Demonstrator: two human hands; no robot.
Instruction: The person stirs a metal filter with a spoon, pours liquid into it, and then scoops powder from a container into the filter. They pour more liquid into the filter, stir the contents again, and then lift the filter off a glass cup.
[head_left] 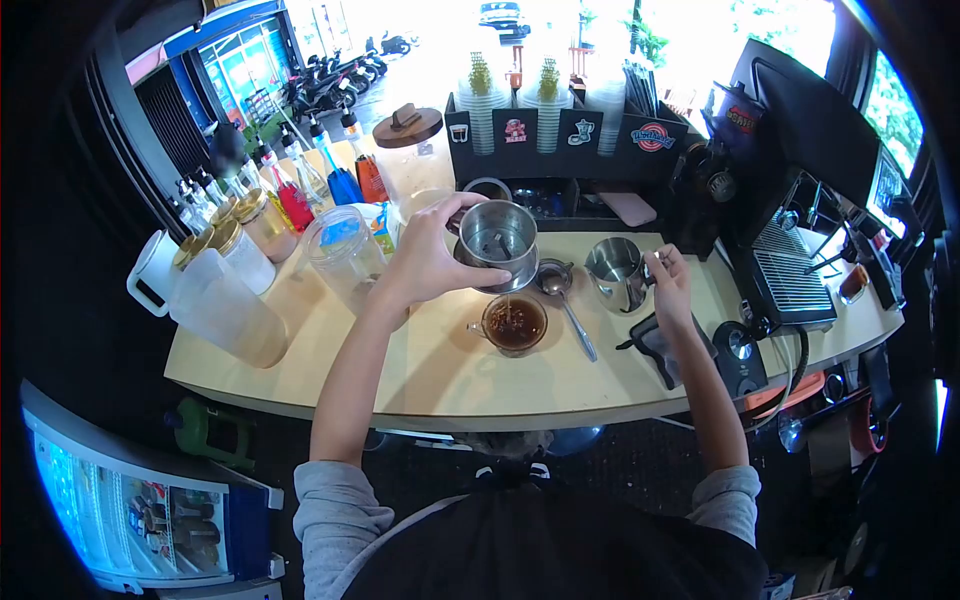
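Note:
My left hand (pixel 437 254) is closed round a round metal drip filter (pixel 497 235), raised above a clear glass cup (pixel 515 325) of brown liquid. A thin trickle runs from the filter's underside into this cup, where bubbles float on top. At the right, my right hand (pixel 668 280) has its fingers closed on the handle of a steel milk pitcher (pixel 612 264). Between the two hands lies a long-handled spoon (pixel 578 322), its bowl end beside a small metal strainer (pixel 556 270).
Clear jars (pixel 345 250) and a plastic jug (pixel 225 310) stand left, with syrup bottles (pixel 340 175) behind. A black cup organizer (pixel 560 150) lines the back. On the right are a dark cloth (pixel 660 350), a scale (pixel 740 350) and an espresso machine (pixel 790 280).

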